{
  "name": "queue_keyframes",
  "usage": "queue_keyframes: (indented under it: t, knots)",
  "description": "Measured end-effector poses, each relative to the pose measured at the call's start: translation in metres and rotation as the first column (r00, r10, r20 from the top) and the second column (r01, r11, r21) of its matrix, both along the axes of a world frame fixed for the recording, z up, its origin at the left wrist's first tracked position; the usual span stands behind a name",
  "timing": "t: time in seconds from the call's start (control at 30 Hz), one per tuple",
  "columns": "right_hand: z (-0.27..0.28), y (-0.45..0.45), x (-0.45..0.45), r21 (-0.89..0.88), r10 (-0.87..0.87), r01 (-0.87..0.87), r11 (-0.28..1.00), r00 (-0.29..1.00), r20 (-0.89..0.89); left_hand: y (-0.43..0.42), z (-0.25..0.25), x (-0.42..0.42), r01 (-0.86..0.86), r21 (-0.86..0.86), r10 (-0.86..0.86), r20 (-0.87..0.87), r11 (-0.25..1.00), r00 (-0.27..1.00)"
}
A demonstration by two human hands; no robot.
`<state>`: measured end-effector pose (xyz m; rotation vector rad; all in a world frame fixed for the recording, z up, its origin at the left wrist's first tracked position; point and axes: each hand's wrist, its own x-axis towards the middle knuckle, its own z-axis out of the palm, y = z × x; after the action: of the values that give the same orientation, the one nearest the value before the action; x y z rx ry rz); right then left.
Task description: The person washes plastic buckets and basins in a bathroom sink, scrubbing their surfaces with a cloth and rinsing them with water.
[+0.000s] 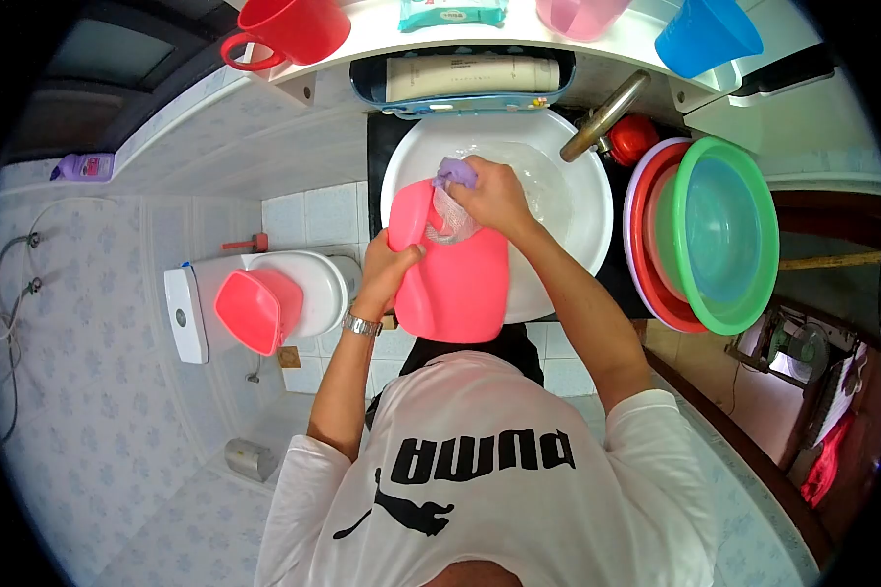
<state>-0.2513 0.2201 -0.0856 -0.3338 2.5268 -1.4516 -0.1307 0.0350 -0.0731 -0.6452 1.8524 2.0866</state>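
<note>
Pale tiles with a blue pattern line the bathroom, and a black tabletop (pixel 380 147) at the center carries a white sink (pixel 592 225). The left hand (pixel 387 269), with a metal watch (pixel 362 324) at its wrist, grips the left edge of a pink plastic container (pixel 470 293) held over the near part of the sink. The right hand (pixel 489 199) is closed around a purple and white mesh cloth (pixel 452 210), pressed to the container's upper part.

Water (pixel 543 186) shows in the sink beyond the hands. Right of it, a metal faucet (pixel 607 115) slants beside a red round object (pixel 633 139), and nested basins (pixel 724 235), green foremost, stand tilted. Behind the sink lies a blue-edged holder (pixel 460 104) with a cream-colored tube (pixel 475 76). Along the top of the frame, a white shelf (pixel 362 54) bears a red mug (pixel 294 29), a teal packet (pixel 452 12), a pink cup (pixel 579 15) and a blue cup (pixel 707 39). At left, a pink tub (pixel 259 308) sits on the toilet (pixel 318 284); a purple bottle (pixel 88 167) lies at upper left.
</note>
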Motion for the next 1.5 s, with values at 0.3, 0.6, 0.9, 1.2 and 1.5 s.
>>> queue_keyframes:
  t: [0.3, 0.6, 0.9, 1.2, 1.5]
  knots:
    - [0.054, 0.004, 0.001, -0.035, -0.270, 0.269, 0.962, 0.938, -0.216, 0.024, 0.032, -0.024, -0.003, -0.568, -0.096, -0.144, 0.823, 0.985]
    - [0.066, -0.010, 0.021, -0.055, -0.061, 0.037, 0.998, 0.827, -0.559, 0.053, 0.031, -0.038, 0.063, -0.720, -0.222, -0.129, 0.691, 0.966]
    - [0.049, 0.000, -0.024, -0.175, -0.009, 0.015, 0.984, 0.999, 0.037, 0.061, 0.032, -0.019, 0.065, -0.762, -0.264, -0.143, 0.644, 0.954]
    - [0.009, 0.013, -0.055, -0.308, -0.105, 0.172, 0.936, 0.969, 0.224, 0.043, 0.016, 0.014, -0.061, -0.783, -0.314, -0.319, 0.619, 0.894]
    - [-0.068, 0.011, -0.020, -0.508, -0.126, 0.656, 0.558, 0.673, 0.729, 0.021, -0.017, 0.052, -0.236, -0.747, -0.254, -0.477, 0.621, 0.841]
